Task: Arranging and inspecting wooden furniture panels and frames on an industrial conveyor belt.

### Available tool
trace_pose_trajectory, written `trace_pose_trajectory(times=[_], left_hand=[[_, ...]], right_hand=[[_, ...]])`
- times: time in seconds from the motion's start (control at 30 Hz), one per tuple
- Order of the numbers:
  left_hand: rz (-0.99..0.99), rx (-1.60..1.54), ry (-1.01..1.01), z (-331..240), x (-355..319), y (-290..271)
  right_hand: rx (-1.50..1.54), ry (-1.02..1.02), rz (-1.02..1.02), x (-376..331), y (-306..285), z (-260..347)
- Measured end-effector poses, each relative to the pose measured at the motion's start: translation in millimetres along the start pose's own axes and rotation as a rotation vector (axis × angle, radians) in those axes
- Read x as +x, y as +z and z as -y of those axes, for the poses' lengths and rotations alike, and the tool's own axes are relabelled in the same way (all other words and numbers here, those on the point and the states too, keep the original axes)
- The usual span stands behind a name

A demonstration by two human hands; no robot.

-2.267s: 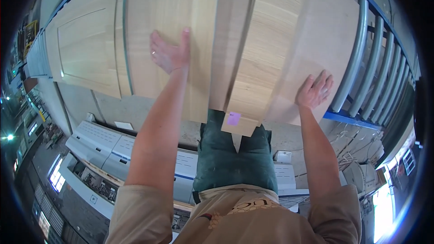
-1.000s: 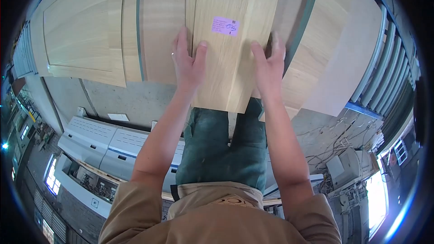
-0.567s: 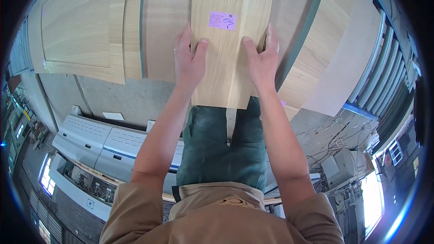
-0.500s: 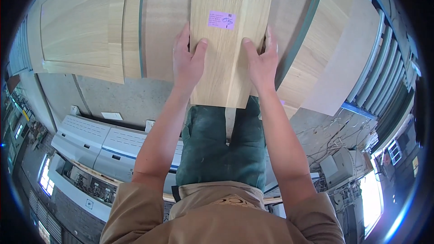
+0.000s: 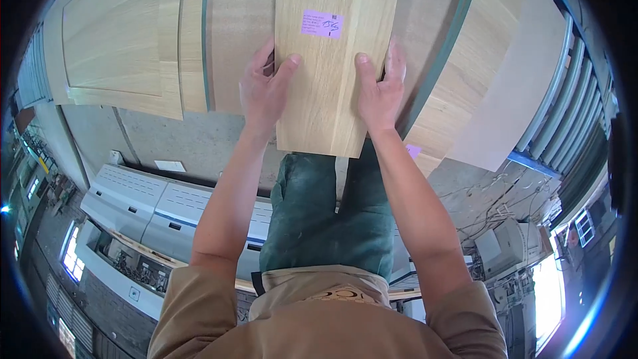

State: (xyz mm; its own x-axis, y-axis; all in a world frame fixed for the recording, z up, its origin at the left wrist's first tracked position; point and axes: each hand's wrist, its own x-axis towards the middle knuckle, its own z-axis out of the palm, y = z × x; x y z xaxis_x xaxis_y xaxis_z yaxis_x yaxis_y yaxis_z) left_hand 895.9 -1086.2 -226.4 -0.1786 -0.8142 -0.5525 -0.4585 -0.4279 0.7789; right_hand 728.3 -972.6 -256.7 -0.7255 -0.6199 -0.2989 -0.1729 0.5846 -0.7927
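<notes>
Nearest the camera: tan shirt, dark green trousers, both forearms reaching forward.

Left hand (image 5: 266, 90) and right hand (image 5: 380, 90) each have their grip clamped on a long edge of the narrow pale wood panel (image 5: 335, 60), thumbs lying over its face, fingers wrapped behind.

Change: a couple of seconds ago the hands were spread wide, flat on separate boards; since about a second ago both have been closed on this one panel, and it now sits slightly nearer and more centred. Judged: the panel is singled out and fully in hand.

On its face, a small purple label (image 5: 322, 24).

Behind it, more boards: a framed door panel (image 5: 119, 33) at left, slanted sheets (image 5: 478, 60) at right. Concrete floor (image 5: 193, 146) below; grey machine (image 5: 146, 206) at lower left.
</notes>
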Motion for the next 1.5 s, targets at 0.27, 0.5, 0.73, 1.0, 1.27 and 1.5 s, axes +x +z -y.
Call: trace_pose_trajectory(times=[0.27,0.5,0.73,1.0,1.27,1.5], left_hand=[[0.049,-0.063,0.062,8,0,-9],[-0.035,0.158,-0.140,3,-19,-5],[-0.022,0.047,-0.179,9,-15,-9],[-0.032,0.203,-0.019,12,-22,-9],[-0.013,0.313,-0.114,8,-42,-17],[-0.025,0.338,-0.165,3,-44,-11]], right_hand=[[0.015,0.019,0.037,-4,-7,8],[0.055,0.208,0.009,-28,-15,1],[0.091,0.156,0.035,-30,-15,-2],[-0.024,0.000,-0.032,-36,-1,-19],[-0.036,0.008,0.035,-37,-7,-19],[-0.022,0.002,0.046,-38,-6,-23]])
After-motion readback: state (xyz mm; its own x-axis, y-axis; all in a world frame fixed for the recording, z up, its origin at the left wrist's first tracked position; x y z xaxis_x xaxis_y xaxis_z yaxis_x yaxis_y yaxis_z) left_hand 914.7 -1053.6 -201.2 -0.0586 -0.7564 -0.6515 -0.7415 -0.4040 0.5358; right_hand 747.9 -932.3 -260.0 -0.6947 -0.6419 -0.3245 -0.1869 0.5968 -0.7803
